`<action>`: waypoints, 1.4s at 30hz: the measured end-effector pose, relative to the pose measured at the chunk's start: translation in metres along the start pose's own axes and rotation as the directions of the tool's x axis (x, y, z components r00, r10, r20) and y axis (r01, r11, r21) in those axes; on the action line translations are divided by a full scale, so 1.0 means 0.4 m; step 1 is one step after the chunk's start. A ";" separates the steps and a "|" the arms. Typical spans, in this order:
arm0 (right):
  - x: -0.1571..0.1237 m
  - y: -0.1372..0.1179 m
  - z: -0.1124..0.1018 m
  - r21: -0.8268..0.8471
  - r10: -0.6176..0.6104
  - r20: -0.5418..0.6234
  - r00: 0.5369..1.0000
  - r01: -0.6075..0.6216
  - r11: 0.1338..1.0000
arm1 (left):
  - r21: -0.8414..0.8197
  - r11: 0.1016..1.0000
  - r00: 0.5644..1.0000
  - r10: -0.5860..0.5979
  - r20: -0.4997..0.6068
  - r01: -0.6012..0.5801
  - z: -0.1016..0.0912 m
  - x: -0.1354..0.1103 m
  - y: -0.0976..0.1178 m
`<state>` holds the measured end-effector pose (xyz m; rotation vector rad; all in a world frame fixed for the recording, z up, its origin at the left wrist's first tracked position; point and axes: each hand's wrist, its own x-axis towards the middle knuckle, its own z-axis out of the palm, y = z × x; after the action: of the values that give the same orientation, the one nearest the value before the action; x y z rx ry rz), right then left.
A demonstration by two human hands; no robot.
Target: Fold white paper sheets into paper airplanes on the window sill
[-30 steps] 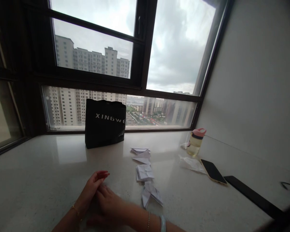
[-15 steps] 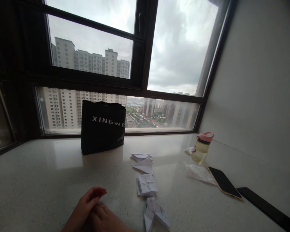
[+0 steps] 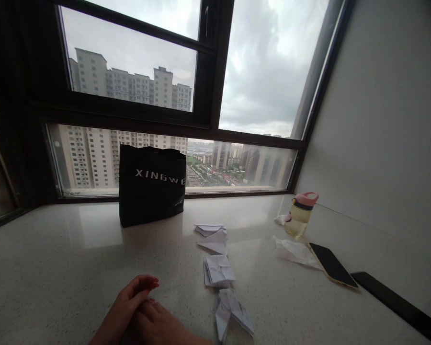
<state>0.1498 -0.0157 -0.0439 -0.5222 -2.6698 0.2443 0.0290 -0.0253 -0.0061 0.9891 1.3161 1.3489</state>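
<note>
At six o'clock in the view, low on the pale speckled worktop (image 3: 57,268), the left hand (image 3: 127,306) and the right hand (image 3: 161,328) lie pressed together, the right one partly across the left. The left fingers (image 3: 146,283) are drawn in close with the red-nailed tips meeting. Whether they pinch anything cannot be told, and the right hand's grip is hidden as well.

Just at three o'clock from the hands lies a folded paper piece (image 3: 234,314), white and creased, apart from both hands. Beyond it, toward twelve o'clock, a row of white folds runs up the worktop: a squarish folded sheet (image 3: 218,270), then a pointed fold (image 3: 214,242), then a flat fold (image 3: 208,228).

A black bag (image 3: 151,189) with white letters stands at eleven o'clock, before the window (image 3: 215,96). At two o'clock a pink-capped bottle (image 3: 300,214) stands upright; near it lie a crumpled paper (image 3: 295,251) and a dark phone (image 3: 332,266), touching at one edge. A long black strip (image 3: 398,306) lies farther toward three o'clock.
</note>
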 end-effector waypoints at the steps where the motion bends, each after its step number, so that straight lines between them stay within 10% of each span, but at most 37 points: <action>1: -0.001 -0.001 -0.001 -0.002 0.001 0.002 1.000 -0.001 1.000 | 0.002 1.000 1.000 0.002 0.000 -0.002 0.000 0.000 0.000; 42: -0.012 -0.011 -0.021 0.040 0.004 0.011 1.000 -0.005 0.999 | -0.016 1.000 0.999 -0.014 0.043 0.015 0.011 -0.010 0.020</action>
<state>0.1560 -0.0209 -0.0371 -0.5160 -2.6689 0.3026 0.0330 -0.0277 0.0027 0.9903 1.2756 1.3187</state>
